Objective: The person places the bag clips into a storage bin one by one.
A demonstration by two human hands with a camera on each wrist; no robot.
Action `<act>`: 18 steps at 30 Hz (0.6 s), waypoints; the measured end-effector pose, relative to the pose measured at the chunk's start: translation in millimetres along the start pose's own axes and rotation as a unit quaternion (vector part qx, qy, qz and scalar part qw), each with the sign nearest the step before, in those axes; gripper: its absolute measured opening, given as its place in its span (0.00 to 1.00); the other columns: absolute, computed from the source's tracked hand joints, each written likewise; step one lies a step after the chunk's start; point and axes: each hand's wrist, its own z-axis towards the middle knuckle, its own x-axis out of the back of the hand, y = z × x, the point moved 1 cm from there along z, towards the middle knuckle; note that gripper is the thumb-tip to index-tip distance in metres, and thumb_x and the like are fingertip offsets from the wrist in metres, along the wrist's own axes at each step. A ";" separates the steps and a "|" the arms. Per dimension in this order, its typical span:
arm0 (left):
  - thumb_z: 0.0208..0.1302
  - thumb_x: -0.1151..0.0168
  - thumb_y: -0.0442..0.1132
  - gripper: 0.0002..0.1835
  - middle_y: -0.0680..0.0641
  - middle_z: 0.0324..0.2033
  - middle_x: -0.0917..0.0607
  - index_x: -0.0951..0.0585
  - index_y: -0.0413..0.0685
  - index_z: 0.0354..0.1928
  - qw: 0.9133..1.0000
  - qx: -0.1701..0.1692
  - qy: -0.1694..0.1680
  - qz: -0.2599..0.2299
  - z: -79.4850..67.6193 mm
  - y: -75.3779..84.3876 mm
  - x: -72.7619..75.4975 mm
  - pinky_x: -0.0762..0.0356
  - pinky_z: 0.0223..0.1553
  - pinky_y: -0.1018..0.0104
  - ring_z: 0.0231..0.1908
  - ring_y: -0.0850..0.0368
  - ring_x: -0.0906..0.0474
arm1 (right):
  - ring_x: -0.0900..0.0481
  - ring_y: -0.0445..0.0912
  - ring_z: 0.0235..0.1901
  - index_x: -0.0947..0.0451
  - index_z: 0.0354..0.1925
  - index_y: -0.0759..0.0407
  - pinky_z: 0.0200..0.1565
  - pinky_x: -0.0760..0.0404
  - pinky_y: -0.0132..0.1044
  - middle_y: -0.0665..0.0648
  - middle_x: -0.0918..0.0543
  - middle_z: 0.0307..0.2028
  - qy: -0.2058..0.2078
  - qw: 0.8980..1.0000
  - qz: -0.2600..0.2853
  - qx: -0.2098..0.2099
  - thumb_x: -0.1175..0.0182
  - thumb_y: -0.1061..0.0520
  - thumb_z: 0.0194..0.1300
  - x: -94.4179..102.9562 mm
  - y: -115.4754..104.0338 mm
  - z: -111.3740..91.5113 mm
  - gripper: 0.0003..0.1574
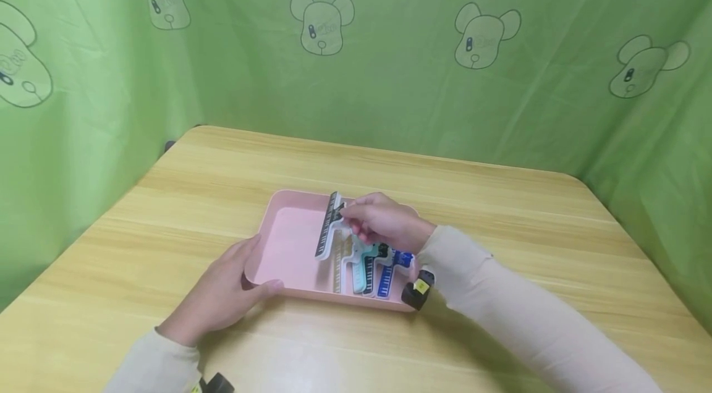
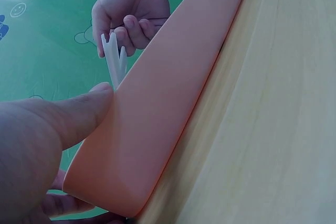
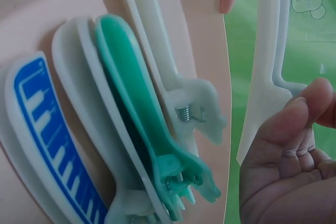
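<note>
A pink tray (image 1: 286,232) lies on the table, and my left hand (image 1: 225,288) grips its near left corner, thumb at the rim. Above the tray, my right hand (image 1: 384,221) pinches the handle of a long black-and-white piano-key clip (image 1: 326,229). In the right wrist view this clip's pale back (image 3: 264,40) shows past the fingertips. Beneath it, side by side in the tray's right half, are a whitish clip (image 1: 339,272), a teal clip (image 1: 358,274), a black clip (image 1: 369,277) and a blue clip (image 1: 385,280). Coil springs show between some handles in the right wrist view.
The wooden table (image 1: 473,331) extends around the tray on every side. A green curtain (image 1: 389,96) with printed animal heads hangs behind and beside it. Black wrist devices (image 1: 417,291) are worn at both sleeves.
</note>
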 end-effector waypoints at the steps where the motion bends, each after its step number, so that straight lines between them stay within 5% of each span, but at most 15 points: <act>1: 0.58 0.33 0.58 0.50 0.35 0.67 0.34 0.43 0.38 0.73 1.000 0.000 0.000 -0.001 0.0 0.1 0.2 0.39 0.62 0.34 0.65 0.35 0.37 | 0.32 0.40 0.18 0.25 0.30 0.63 0.23 0.30 0.28 0.52 0.27 0.21 0.000 1.000 0.000 0.000 0.48 0.57 0.72 -0.3 -0.5 0.1 0.14; 18: 0.58 0.32 0.55 0.47 0.36 0.66 0.32 0.41 0.41 0.73 1.000 -0.008 0.003 -0.013 0.4 -1.1 -0.7 0.37 0.61 0.35 0.63 0.35 0.35 | 0.33 0.40 0.17 0.24 0.29 0.62 0.21 0.33 0.27 0.51 0.27 0.20 -0.004 1.000 0.005 -0.009 0.49 0.58 0.72 -6.9 -6.6 4.0 0.15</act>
